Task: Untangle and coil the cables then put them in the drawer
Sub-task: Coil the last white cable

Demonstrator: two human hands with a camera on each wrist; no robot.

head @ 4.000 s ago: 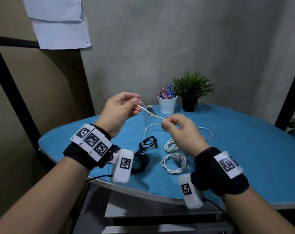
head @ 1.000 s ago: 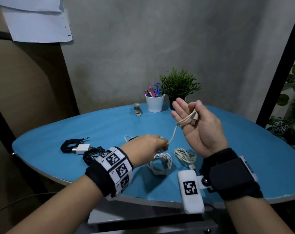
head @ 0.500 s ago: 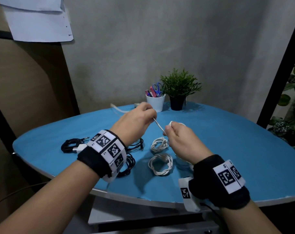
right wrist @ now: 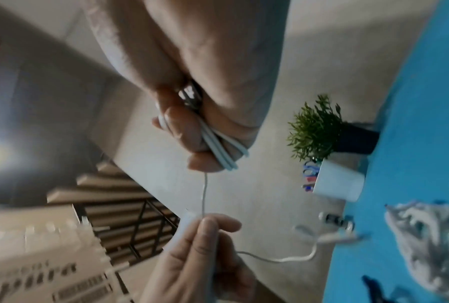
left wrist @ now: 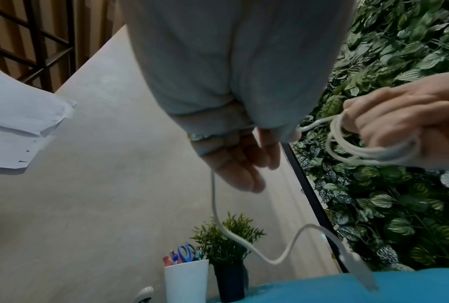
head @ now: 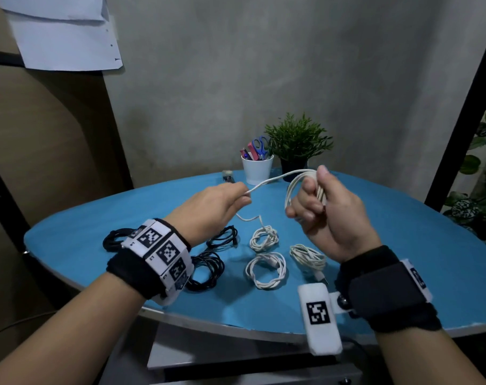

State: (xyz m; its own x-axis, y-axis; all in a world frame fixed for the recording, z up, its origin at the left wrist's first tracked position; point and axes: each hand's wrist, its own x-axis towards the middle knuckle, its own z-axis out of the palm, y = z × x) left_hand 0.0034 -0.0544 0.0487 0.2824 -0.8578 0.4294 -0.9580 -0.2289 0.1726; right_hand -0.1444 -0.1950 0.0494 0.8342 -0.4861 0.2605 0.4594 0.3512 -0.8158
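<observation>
Hands grip white cable: right clasps loops, left pinches the strand running sideways.

The head camera looks forward and down from high up at the blue worktop and the grey wall behind it. Each wrist camera sits very close under its own palm and looks up and out along the fingers. All three views share the white cup and the little plant.
</observation>
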